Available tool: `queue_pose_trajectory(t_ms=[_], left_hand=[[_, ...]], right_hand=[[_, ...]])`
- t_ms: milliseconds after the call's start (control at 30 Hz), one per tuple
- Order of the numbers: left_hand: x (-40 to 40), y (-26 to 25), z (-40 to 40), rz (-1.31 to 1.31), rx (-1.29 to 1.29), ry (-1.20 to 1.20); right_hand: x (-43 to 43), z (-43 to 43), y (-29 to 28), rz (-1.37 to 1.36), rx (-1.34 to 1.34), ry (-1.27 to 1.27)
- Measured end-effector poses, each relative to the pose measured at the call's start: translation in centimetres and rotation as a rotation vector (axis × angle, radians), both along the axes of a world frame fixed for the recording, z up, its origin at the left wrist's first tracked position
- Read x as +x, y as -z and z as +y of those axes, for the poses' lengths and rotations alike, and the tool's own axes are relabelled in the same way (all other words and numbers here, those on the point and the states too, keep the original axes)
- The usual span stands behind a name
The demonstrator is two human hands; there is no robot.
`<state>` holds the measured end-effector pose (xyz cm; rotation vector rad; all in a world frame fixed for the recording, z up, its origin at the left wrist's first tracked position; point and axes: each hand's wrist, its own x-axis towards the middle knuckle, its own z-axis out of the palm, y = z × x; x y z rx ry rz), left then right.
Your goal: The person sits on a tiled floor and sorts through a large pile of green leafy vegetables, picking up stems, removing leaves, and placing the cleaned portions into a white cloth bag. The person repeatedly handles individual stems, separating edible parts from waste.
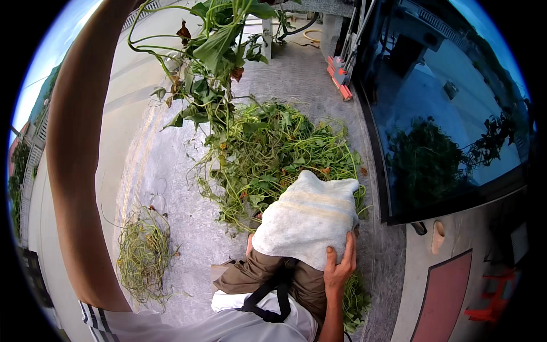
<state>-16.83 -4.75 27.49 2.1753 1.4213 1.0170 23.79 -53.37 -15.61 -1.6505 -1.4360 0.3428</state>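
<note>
A white cloth (310, 216) with faint yellow and blue stripes lies across my knees. My right hand (340, 263) rests at the cloth's lower right edge, its thumb and fingers apart; whether it grips the cloth is unclear. My left arm reaches up past the top of the picture, and the left hand is out of view. Leafy green vines (213, 55) with some brown, withered leaves hang at the top, near where that arm leaves the view. Before my knees, a large heap of cut vines (273, 149) covers the floor.
A smaller pile of thin stems (145, 256) lies on the floor at left. Mops with red and grey heads (339, 77) lean by a dark glass door (444, 128). A sandal (438, 237), a red mat (442, 299) and a red stool (491, 299) are at lower right.
</note>
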Motion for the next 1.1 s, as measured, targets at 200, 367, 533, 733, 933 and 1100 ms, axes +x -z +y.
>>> queue_pose_trajectory(t_ms=[200, 367, 533, 733, 933, 1100], left_hand=[[7.1, 5.5, -1.9, 0.364, -0.24, 0.147], [2.8, -2.3, 2.3, 0.228, -0.032, -0.095], [3.4, -8.4, -1.3, 0.035, 0.112, -0.08], [3.6, -12.5, -5.5, 0.024, 0.202, -0.051], [3.2, -18.6, -8.7, -0.204, 0.38, -0.039], [3.7, -18.8, -10.7, -0.194, 0.387, 0.014]], right_hand=[[1.2, 0.1, -0.3, -0.025, 0.038, 0.012], [0.3, -0.4, -0.3, -0.014, 0.045, -0.012], [0.9, -0.8, 0.1, -0.02, 0.058, 0.009], [0.9, -0.7, -0.2, -0.011, 0.066, -0.011], [1.0, -0.9, 0.5, -0.005, 0.072, -0.007], [0.8, -1.0, -0.1, -0.011, 0.065, 0.001]])
